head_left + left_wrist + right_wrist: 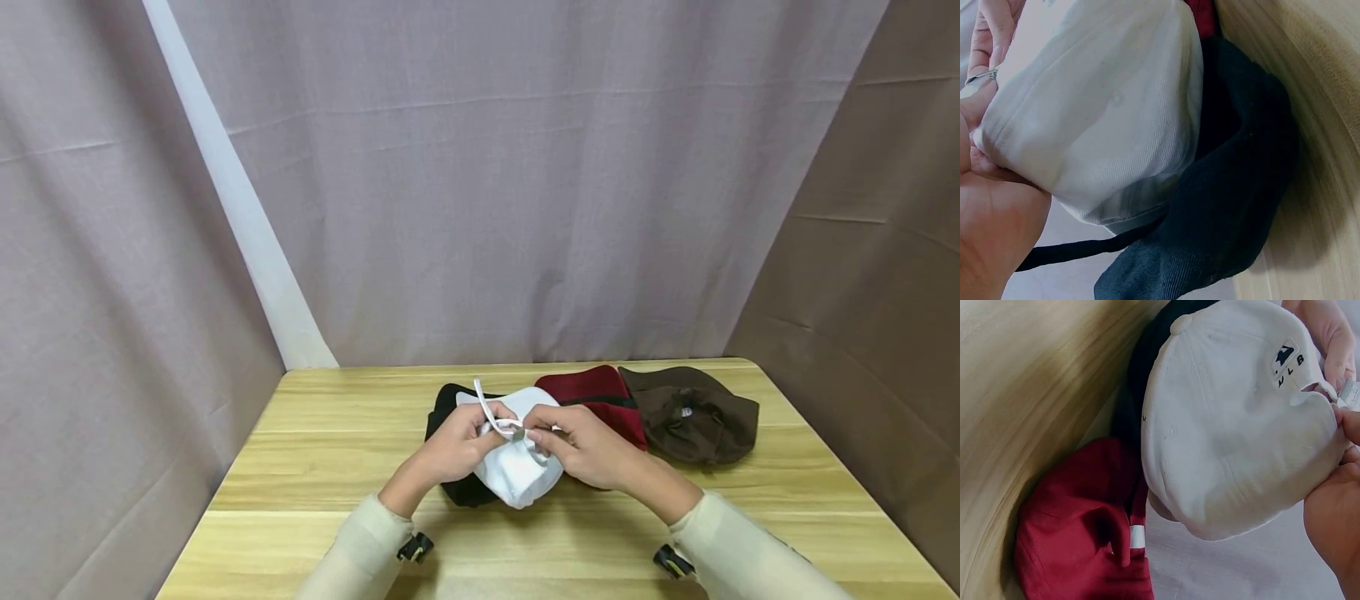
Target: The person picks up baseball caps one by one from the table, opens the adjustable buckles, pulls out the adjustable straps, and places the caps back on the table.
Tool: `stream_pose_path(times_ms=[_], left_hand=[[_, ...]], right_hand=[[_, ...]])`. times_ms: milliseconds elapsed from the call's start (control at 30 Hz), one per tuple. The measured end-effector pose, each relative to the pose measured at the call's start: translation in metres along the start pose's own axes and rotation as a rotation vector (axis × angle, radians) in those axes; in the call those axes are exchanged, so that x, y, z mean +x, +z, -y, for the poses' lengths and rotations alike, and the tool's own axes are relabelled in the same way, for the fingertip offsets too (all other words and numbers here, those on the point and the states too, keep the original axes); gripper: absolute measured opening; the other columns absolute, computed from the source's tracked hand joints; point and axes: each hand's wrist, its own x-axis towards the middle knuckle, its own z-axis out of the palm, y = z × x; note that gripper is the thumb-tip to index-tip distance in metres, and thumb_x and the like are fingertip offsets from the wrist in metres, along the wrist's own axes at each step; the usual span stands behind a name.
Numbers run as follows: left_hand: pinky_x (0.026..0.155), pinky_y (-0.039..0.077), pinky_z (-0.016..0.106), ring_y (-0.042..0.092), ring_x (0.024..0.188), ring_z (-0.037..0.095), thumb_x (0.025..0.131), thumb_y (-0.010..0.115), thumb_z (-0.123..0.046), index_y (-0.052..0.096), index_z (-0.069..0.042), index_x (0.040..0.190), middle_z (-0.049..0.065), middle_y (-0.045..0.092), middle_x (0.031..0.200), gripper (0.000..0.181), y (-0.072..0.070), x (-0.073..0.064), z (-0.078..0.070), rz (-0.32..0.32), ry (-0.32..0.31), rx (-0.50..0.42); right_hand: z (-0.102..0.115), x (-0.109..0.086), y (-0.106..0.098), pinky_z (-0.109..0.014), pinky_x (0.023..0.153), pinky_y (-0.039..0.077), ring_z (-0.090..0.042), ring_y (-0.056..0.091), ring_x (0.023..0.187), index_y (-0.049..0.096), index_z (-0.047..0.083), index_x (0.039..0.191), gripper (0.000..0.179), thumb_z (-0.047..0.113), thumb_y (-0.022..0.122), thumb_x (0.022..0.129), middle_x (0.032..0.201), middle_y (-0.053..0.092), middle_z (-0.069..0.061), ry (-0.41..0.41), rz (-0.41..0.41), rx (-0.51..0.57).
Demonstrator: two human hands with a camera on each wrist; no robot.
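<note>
A white baseball cap (519,477) is held at its back opening, between both hands and over the other caps. My left hand (452,447) grips the left side of that opening; a loose white strap end (482,400) stands up beside its fingers. With thumb and fingers, my right hand (588,446) pinches the right side of the closure. A silver buckle (1350,394) shows between the fingertips in the right wrist view. Small dark lettering (1291,370) marks the white cap near the opening. Behind it, a black cap (1244,156) is partly hidden.
A dark red cap (587,384) lies to the right, partly behind my right hand. Beside it is a brown cap (693,425), its inside facing up. All are on a wooden table (330,467), with grey curtains (480,208) behind.
</note>
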Motion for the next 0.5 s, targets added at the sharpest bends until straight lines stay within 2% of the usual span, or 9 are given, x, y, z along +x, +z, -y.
stream_pose_path(times_ms=[300, 500], left_hand=[[0.084, 0.055, 0.019, 0.064, 0.096, 0.0, 0.102, 0.065, -0.005, 0.075, -0.002, 0.11, 0.015, 0.078, 0.109, 0.013, 0.0007, -0.002, 0.001, -0.001, -0.011, 0.019], [0.085, 0.055, 0.02, 0.064, 0.097, 0.0, 0.103, 0.064, -0.005, 0.075, -0.002, 0.111, 0.016, 0.078, 0.11, 0.013, 0.0008, -0.0014, 0.0006, -0.004, -0.003, 0.019]], right_hand=[[-0.0035, -0.0027, 0.0018, -0.024, 0.072, 0.057, 0.0, 0.061, 0.08, 0.073, 0.013, 0.106, 0.012, 0.004, 0.066, 0.103, 0.084, 0.071, 0.001, -0.044, -0.03, -0.04], [-0.0054, -0.0037, 0.0, -0.024, 0.074, 0.057, -0.002, 0.063, 0.081, 0.074, 0.012, 0.112, 0.016, 0.003, 0.065, 0.103, 0.091, 0.075, -0.002, -0.049, -0.033, -0.053]])
